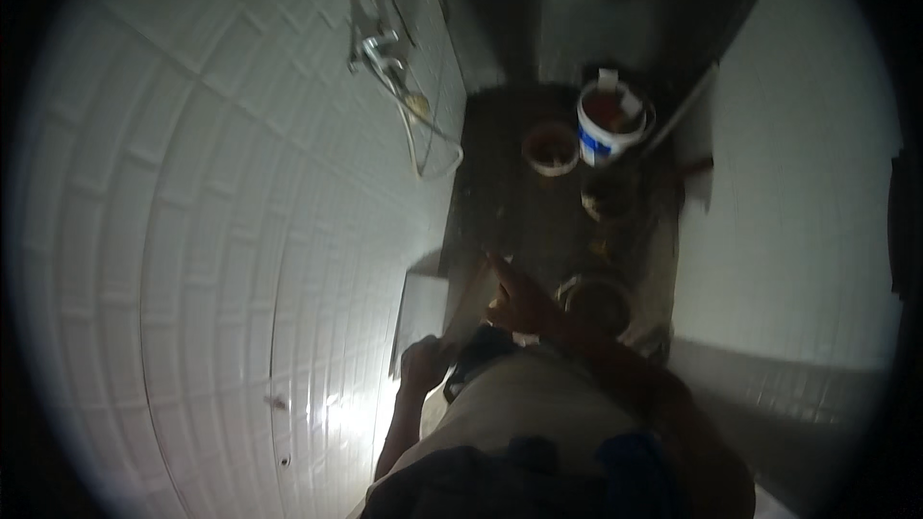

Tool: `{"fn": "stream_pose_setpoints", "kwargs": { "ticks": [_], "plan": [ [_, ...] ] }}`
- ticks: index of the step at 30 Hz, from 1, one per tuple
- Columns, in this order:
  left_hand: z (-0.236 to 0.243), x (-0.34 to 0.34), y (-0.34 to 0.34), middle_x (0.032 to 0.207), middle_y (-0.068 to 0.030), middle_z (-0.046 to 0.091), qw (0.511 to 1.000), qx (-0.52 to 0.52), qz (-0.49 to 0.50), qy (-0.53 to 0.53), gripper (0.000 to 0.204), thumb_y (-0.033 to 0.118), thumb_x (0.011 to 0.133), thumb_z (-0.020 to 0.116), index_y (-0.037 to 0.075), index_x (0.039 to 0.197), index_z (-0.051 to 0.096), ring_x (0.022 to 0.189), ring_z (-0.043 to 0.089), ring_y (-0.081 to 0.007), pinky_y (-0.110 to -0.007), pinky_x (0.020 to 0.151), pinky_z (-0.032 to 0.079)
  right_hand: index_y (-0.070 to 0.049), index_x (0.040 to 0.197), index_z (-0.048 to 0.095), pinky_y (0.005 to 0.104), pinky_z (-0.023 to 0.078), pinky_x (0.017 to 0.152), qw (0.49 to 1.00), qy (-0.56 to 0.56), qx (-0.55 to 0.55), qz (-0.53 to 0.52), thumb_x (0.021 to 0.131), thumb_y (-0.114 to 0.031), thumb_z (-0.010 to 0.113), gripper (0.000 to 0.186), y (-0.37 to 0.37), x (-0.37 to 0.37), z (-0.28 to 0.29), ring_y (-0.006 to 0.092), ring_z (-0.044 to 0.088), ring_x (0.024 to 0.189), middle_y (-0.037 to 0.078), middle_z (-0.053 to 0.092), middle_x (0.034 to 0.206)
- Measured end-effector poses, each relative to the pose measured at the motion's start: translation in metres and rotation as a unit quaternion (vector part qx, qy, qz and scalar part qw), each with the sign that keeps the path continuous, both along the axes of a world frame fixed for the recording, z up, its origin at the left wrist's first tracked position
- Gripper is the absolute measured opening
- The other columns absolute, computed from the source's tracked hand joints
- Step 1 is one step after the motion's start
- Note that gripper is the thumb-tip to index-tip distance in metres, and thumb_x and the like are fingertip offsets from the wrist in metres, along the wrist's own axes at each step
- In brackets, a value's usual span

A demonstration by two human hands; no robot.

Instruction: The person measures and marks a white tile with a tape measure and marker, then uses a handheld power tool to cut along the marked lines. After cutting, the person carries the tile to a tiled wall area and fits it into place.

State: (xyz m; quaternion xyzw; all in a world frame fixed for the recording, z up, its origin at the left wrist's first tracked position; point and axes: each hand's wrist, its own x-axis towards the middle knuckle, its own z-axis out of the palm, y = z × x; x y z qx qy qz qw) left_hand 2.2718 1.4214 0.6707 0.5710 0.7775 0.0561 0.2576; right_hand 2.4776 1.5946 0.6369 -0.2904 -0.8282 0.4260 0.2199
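Note:
Low beside the left wall, my left hand [426, 362] has its fingers curled at the lower edge of a white tile [423, 309]. It seems to grip that edge, though dimness hides the fingertips. The tile stands upright against or just off the wall; a dark shadow falls above it. My right hand [517, 298] reaches forward over the dark floor, right of the tile. Its index finger points ahead and the other fingers look bent. Blur and poor light hide whether anything is in it. A round tub [594, 306] sits beside my right forearm.
Ahead on the floor [500, 211] stand a white bucket [593, 144] with a blue label, a shallow round basin [552, 156] and a small container [601, 200]. A shower mixer [383, 56] with a looping hose [420, 142] juts from the tiled left wall [212, 202]. The right wall [788, 202] is pale.

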Motion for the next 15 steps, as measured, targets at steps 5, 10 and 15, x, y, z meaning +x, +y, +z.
{"fn": "stream_pose_setpoints", "kwargs": {
  "ticks": [5, 10, 15],
  "plan": [
    [0.033, -0.038, 0.092, 0.084, -0.0219, 0.067, 0.999, 0.022, -0.005, -0.047, 0.042, 0.043, 0.091, 0.066, 0.002, 0.083, 0.065, 0.083, 0.066, -0.0421, -0.050, 0.073, 0.052, 0.001, 0.156, 0.020, 0.0471, 0.034, 0.115, 0.996, -0.053, -0.072, -0.012, 0.085, -0.035, 0.077, 0.098, 0.096, -0.011, 0.058, 0.0430, 0.039, 0.140, 0.028, 0.036, 0.154],
    [0.059, -0.053, 0.168, 0.086, -0.0205, 0.069, 0.995, 0.030, -0.052, -0.079, 0.051, 0.052, 0.093, 0.061, 0.002, 0.087, 0.067, 0.086, 0.067, -0.0416, -0.050, 0.076, 0.052, 0.000, 0.156, 0.021, 0.0468, 0.035, 0.113, 0.983, -0.129, -0.036, -0.129, 0.083, -0.038, 0.078, 0.100, 0.164, 0.010, -0.018, 0.0400, 0.042, 0.139, 0.028, 0.040, 0.151],
    [0.068, -0.044, 0.228, 0.093, -0.0214, 0.070, 0.995, 0.015, -0.055, -0.080, 0.045, 0.047, 0.094, 0.059, 0.004, 0.099, 0.071, 0.093, 0.067, -0.0414, -0.049, 0.084, 0.051, 0.004, 0.136, 0.052, 0.0413, 0.056, 0.081, 0.943, -0.141, -0.261, -0.151, 0.081, -0.041, 0.079, 0.075, 0.226, 0.046, -0.098, 0.0353, 0.070, 0.096, 0.022, 0.069, 0.110]
  ]
}}
